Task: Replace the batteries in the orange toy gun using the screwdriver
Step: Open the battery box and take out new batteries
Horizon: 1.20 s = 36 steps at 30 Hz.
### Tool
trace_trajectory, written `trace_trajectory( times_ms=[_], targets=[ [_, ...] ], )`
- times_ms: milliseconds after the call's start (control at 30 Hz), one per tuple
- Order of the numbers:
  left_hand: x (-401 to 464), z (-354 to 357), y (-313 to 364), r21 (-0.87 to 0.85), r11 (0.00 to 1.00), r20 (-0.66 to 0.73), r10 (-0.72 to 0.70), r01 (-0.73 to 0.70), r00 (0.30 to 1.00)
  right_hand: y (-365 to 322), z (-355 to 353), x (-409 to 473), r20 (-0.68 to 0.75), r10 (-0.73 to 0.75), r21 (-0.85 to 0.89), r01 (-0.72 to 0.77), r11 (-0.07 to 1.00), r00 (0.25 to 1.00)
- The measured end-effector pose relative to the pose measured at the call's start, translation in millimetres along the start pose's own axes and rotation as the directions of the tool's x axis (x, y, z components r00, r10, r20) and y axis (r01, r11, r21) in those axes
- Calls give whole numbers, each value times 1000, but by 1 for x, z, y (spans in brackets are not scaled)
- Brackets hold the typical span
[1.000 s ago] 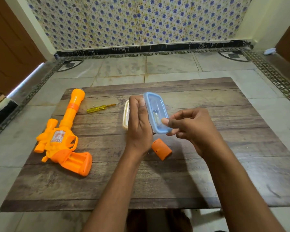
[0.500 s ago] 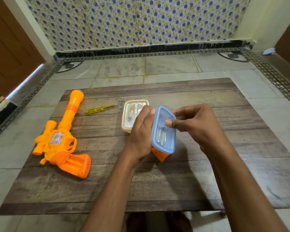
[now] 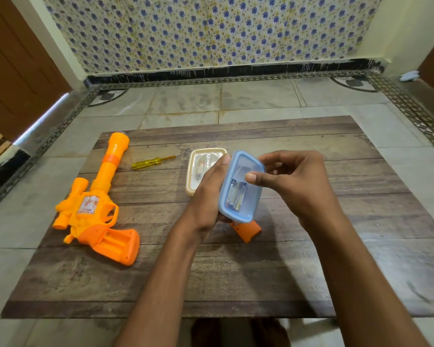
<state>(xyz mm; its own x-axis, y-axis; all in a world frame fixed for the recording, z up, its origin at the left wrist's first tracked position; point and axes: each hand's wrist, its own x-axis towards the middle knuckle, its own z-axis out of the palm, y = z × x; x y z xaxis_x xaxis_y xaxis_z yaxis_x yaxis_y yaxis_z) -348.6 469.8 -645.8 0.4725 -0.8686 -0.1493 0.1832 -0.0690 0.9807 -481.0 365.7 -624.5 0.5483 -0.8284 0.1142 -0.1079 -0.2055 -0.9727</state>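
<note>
Since half a second ago, blue-lidded box [image 3: 241, 187] tilted slightly more upright, batteries [image 3: 236, 197] slid to its low end. Left hand [image 3: 206, 199] grips its left side; right hand [image 3: 293, 181] pinches the lid edge, thumb on top. Orange toy gun [image 3: 98, 204] lies at 9 o'clock, barrel pointing 12; screwdriver [image 3: 153, 162] beside the barrel, tip toward 3.

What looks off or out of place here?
Nothing damaged or spilled. The toy gun lies with its grip compartment open and empty; its orange cover sits loose on the table under the tilted blue box, which both hands hold. Expected mid battery swap.
</note>
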Motion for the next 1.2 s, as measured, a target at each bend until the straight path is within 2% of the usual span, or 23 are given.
trace_trajectory(
  times_ms=[167,433,533,667,767,900,1033,1133,1200],
  targets=[
    [0,5,-1,155,986,24,55,-58,998,-7,-4,-2,112,-96,-21,99,995,989],
    [-2,10,0,159,986,73,30,-41,997,-9,-8,2,155,-90,-20,94,995,984],
    [-5,10,2,110,993,69,22,-29,997,-11,-7,4,164,-93,-35,100,994,982],
    [-6,14,0,90,995,11,46,-47,999,-13,-4,7,98,-134,-101,143,985,986],
    [-6,16,-3,12,999,-67,40,-39,997,-15,-6,7,85,-189,-105,198,975,978],
    [1,8,-5,-46,997,-216,47,-58,975,-21,-8,5,53,-296,-59,299,953,954],
    [10,-2,-5,-142,988,-419,-3,-62,908,-21,-7,2,40,-381,83,377,923,924],
    [12,-10,2,-260,960,-470,-35,-100,882,-14,-10,-1,-4,-370,180,365,914,929],
    [12,-15,3,-292,948,-474,-27,-127,880,-3,-12,-1,-111,-350,134,363,922,930]
  ],
)
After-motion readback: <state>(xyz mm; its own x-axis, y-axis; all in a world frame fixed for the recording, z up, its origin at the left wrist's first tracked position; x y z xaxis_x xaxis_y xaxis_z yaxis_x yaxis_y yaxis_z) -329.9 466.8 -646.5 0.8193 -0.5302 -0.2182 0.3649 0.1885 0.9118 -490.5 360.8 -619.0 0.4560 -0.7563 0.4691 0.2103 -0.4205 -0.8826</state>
